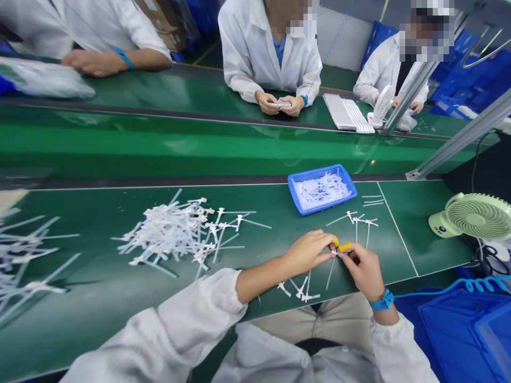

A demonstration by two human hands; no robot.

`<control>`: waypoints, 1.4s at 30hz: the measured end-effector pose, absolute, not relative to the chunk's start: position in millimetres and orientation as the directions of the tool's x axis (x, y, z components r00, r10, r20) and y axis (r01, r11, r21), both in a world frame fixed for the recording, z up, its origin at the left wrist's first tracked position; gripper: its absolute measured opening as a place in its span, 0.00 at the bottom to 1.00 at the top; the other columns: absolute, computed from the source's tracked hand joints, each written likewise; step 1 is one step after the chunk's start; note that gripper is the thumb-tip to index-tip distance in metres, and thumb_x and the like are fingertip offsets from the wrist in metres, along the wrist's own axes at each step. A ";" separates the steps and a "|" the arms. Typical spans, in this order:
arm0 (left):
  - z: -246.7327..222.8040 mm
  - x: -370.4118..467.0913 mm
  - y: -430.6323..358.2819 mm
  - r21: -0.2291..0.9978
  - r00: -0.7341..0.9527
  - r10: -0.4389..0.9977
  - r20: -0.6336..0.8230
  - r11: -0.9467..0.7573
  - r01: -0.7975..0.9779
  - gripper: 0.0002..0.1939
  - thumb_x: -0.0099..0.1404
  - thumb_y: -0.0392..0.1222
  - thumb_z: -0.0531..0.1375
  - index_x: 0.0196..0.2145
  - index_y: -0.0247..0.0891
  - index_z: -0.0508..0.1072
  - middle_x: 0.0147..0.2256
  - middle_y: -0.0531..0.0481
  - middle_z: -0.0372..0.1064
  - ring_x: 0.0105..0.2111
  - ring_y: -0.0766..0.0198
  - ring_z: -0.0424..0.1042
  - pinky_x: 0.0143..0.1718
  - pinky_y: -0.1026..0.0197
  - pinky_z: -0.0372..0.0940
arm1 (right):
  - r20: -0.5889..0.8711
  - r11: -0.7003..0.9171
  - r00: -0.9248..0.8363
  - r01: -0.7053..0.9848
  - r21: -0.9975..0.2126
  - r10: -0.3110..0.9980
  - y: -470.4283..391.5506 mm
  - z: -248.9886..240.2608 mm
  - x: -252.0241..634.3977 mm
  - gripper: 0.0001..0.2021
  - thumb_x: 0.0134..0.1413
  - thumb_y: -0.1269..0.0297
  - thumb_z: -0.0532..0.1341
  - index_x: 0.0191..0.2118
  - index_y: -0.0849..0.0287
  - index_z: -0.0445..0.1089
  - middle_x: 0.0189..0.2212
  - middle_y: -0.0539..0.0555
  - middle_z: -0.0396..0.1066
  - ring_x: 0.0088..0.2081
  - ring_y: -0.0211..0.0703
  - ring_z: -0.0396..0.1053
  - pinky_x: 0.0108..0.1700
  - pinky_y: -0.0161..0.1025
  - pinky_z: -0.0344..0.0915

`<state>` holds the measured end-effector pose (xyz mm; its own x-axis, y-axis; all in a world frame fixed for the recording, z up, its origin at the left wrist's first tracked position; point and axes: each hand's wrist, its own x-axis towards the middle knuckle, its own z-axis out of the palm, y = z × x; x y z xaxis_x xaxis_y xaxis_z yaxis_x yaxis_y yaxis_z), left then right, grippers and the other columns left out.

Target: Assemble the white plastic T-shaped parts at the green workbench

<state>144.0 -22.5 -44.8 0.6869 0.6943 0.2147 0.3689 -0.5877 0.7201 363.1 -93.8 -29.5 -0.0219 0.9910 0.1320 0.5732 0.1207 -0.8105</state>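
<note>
My left hand (pixel 309 251) and my right hand (pixel 364 268) meet over the green table, both closed in a pinch. Yellow covers sit on a fingertip of each. Between them they hold a small white connector (pixel 334 252) with a thin tube hanging down from it. Beyond my hands lie a few tubes with white connectors (pixel 356 219) and some short loose tubes (pixel 373 203). Nearer my body, left of my right hand, are several more connector pieces (pixel 302 290). A blue tray (pixel 293 199) of short white pieces stands behind my left hand.
A big pile of tubes with connectors (pixel 167 231) lies to the left, another (pixel 24 260) at the far left. A green fan (pixel 477 215) stands at the right. Across a green divider (pixel 159 143), three people in white coats sit at another bench. A blue coiled cord runs from my right wristband.
</note>
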 end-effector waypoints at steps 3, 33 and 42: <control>-45.4 144.1 -23.1 0.714 0.693 0.689 0.212 -0.593 0.371 0.08 0.73 0.42 0.68 0.46 0.43 0.74 0.43 0.49 0.79 0.45 0.54 0.77 0.46 0.57 0.66 | 0.151 0.139 -0.032 0.608 -0.782 0.988 -95.1 -30.4 362.3 0.09 0.68 0.53 0.67 0.38 0.50 0.79 0.27 0.50 0.76 0.28 0.47 0.71 0.36 0.42 0.66; -57.5 141.0 -16.6 0.730 0.683 0.684 0.255 -0.600 0.328 0.07 0.76 0.44 0.63 0.39 0.43 0.70 0.36 0.52 0.76 0.38 0.55 0.75 0.37 0.60 0.62 | 0.193 0.251 -0.165 0.728 -0.637 0.967 -88.8 -33.7 353.0 0.05 0.70 0.60 0.60 0.40 0.51 0.66 0.32 0.52 0.73 0.34 0.49 0.72 0.37 0.40 0.64; -56.1 141.4 -16.8 0.738 0.703 0.681 0.206 -0.580 0.345 0.08 0.76 0.43 0.64 0.40 0.42 0.69 0.39 0.51 0.76 0.41 0.55 0.75 0.41 0.59 0.63 | 0.142 0.290 -0.255 0.791 -0.538 0.957 -83.4 -26.1 354.8 0.03 0.70 0.65 0.60 0.43 0.52 0.65 0.35 0.54 0.78 0.37 0.51 0.76 0.38 0.39 0.66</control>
<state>141.4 -16.8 -56.1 0.7028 0.6808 0.2065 0.3447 -0.5797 0.7383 354.8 -83.4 -26.1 -0.2546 0.9566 0.1417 0.7911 0.2903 -0.5383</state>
